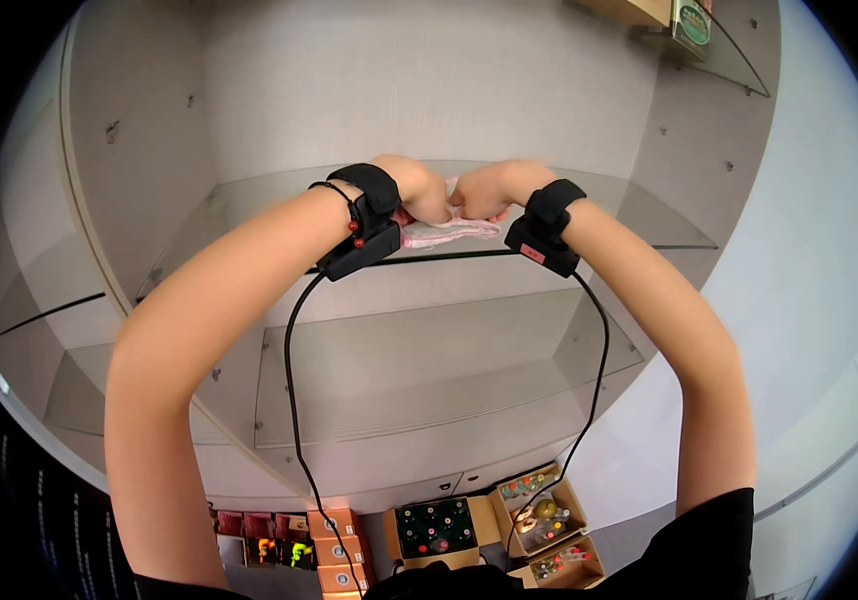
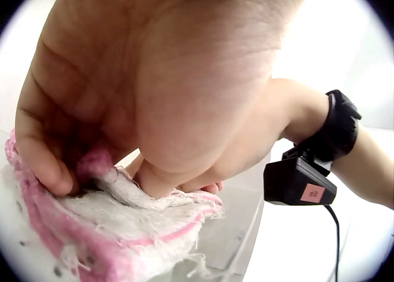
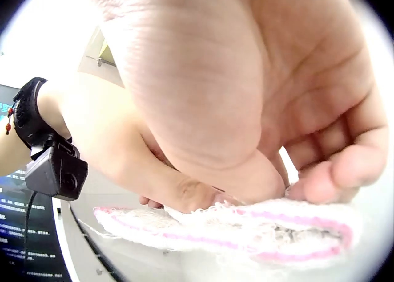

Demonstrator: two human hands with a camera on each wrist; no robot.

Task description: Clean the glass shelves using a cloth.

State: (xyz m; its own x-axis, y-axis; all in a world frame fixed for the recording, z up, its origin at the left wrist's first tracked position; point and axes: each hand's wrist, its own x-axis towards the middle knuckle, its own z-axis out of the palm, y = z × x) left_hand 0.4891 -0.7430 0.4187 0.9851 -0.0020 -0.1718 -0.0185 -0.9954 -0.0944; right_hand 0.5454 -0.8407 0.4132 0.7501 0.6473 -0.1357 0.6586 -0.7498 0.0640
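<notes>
We are gripping, with our curled left hand (image 1: 421, 188) and curled right hand (image 1: 489, 190), a folded, frayed white fabric cloth with pink edging (image 2: 138, 223) that is lying on a clear glass shelf (image 1: 649, 218).

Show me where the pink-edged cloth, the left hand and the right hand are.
Pink-edged cloth (image 2: 129, 218): left wrist view, on its white fabric.
Left hand (image 1: 419, 187): head view, on its back.
Right hand (image 1: 490, 188): head view, on its back.
</notes>
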